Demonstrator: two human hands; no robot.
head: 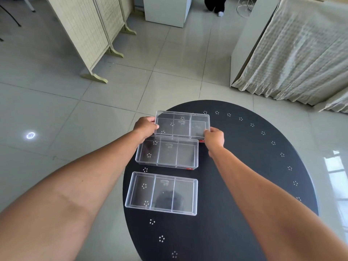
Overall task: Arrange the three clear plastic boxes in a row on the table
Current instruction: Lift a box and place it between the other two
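Three clear plastic boxes with inner dividers lie one behind another on the left part of a round black table (244, 185). The near box (162, 193) and the middle box (167, 154) rest flat, a small gap between them. The far box (181, 124) sits at the table's far edge, its near side close over the middle box's far rim; I cannot tell whether it touches the table. My left hand (146, 127) grips its left end and my right hand (214, 137) grips its near right corner.
The table has a ring of small white dot marks near its rim. Beyond it is tiled floor, a folding screen (90, 34) at the far left, a white cabinet (165, 10) at the back and a cloth-draped unit (291, 53) at the right. A person's legs (216, 4) show far back.
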